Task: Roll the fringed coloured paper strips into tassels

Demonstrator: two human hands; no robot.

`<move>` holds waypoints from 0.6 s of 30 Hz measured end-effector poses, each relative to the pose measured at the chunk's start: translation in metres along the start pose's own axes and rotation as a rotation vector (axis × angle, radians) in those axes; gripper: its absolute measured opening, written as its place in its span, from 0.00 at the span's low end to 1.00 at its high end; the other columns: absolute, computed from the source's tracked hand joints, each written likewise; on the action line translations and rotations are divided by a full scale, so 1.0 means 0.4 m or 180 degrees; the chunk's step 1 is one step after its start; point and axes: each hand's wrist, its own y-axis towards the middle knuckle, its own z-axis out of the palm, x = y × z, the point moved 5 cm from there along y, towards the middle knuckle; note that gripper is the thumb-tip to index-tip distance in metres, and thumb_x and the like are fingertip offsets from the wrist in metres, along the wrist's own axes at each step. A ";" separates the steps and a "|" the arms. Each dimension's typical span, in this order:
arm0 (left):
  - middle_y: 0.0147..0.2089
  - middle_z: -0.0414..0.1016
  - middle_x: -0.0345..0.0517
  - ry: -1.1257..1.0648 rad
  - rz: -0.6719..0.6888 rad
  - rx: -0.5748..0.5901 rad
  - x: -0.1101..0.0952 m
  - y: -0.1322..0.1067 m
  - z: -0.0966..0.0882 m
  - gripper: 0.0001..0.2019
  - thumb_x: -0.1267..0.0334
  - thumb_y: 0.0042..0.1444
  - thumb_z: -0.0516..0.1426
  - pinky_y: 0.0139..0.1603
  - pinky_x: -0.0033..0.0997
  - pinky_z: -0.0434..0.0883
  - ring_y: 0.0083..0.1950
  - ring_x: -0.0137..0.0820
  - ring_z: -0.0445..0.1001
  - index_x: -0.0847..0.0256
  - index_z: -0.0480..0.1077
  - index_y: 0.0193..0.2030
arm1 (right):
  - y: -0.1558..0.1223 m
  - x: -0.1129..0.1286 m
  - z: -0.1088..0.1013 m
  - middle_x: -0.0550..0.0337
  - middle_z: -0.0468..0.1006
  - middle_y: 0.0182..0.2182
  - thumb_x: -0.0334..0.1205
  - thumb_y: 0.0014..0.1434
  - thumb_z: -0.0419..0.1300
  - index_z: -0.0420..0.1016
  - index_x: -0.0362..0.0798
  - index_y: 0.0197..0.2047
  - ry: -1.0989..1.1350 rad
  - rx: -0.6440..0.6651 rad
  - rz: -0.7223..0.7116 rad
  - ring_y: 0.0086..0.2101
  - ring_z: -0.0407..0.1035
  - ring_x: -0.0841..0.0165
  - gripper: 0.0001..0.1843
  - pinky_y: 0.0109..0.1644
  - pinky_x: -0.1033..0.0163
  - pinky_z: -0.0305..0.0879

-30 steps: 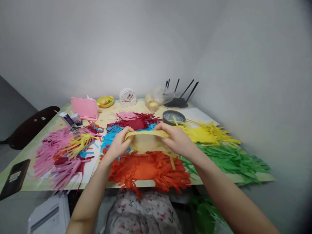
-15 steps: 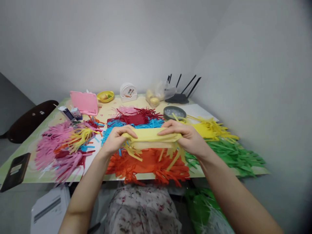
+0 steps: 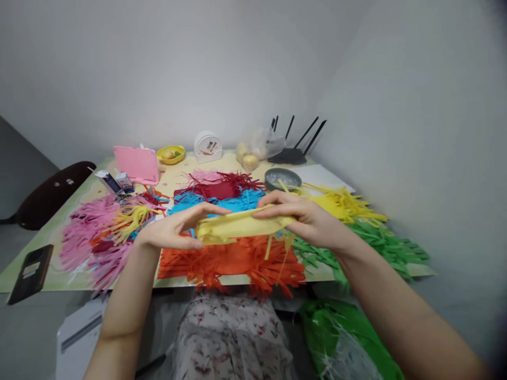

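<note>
Both hands hold a folded yellow fringed paper (image 3: pixel 241 226) just above the table. My left hand (image 3: pixel 174 232) pinches its left end between thumb and stretched fingers. My right hand (image 3: pixel 304 219) grips the right end, fingers laid over the top. Loose yellow strips hang from the paper over an orange fringed sheet (image 3: pixel 233 261) lying at the table's near edge.
Fringed paper piles cover the table (image 3: pixel 47 235): pink (image 3: pixel 85 237), blue (image 3: pixel 222 201), dark red (image 3: pixel 222 187), yellow (image 3: pixel 336 203), green (image 3: pixel 376 245). A grey dish (image 3: pixel 282 178), router (image 3: pixel 293 153), pink case (image 3: pixel 137 164), yellow bowl (image 3: pixel 171 154) stand behind. A phone (image 3: pixel 30 266) lies left.
The yellow paper has been folded flatter and narrower between my hands and lowered slightly. My left fingers have stretched out along its end.
</note>
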 end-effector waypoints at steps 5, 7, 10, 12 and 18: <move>0.38 0.77 0.48 -0.0230 -0.0405 0.0093 0.021 0.044 0.027 0.23 0.46 0.51 0.61 0.33 0.27 0.69 0.36 0.34 0.74 0.58 0.74 0.50 | 0.002 0.037 -0.004 0.58 0.77 0.45 0.24 0.54 0.49 0.81 0.56 0.48 -0.0096 0.0202 -0.0221 0.45 0.72 0.67 0.27 0.52 0.60 0.69; 0.28 0.71 0.41 0.0019 -0.0558 0.0126 0.032 0.057 0.046 0.16 0.49 0.54 0.60 0.26 0.23 0.62 0.27 0.27 0.67 0.62 0.75 0.36 | -0.001 0.044 -0.007 0.57 0.77 0.45 0.23 0.53 0.49 0.80 0.56 0.49 -0.0148 0.0278 -0.0260 0.45 0.72 0.67 0.28 0.52 0.60 0.69; 0.23 0.66 0.37 0.0284 -0.0618 -0.0004 0.033 0.062 0.058 0.17 0.50 0.55 0.59 0.23 0.23 0.57 0.24 0.23 0.61 0.64 0.72 0.28 | -0.008 0.041 -0.008 0.56 0.77 0.48 0.24 0.55 0.50 0.78 0.55 0.52 -0.0150 0.0466 -0.0258 0.48 0.72 0.66 0.27 0.54 0.60 0.68; 0.25 0.68 0.37 0.0277 -0.0608 -0.0107 0.028 0.061 0.059 0.15 0.50 0.54 0.59 0.23 0.23 0.58 0.24 0.24 0.62 0.63 0.74 0.34 | -0.012 0.032 -0.008 0.55 0.76 0.50 0.26 0.56 0.51 0.77 0.55 0.54 -0.0112 0.0597 -0.0200 0.50 0.71 0.65 0.26 0.55 0.58 0.68; 0.27 0.69 0.38 0.0444 -0.0749 -0.0166 0.029 0.062 0.055 0.15 0.49 0.55 0.58 0.24 0.23 0.59 0.24 0.24 0.63 0.61 0.72 0.34 | -0.010 0.018 -0.014 0.55 0.75 0.52 0.30 0.58 0.53 0.77 0.55 0.54 0.0000 0.0688 -0.0098 0.50 0.71 0.65 0.23 0.56 0.59 0.67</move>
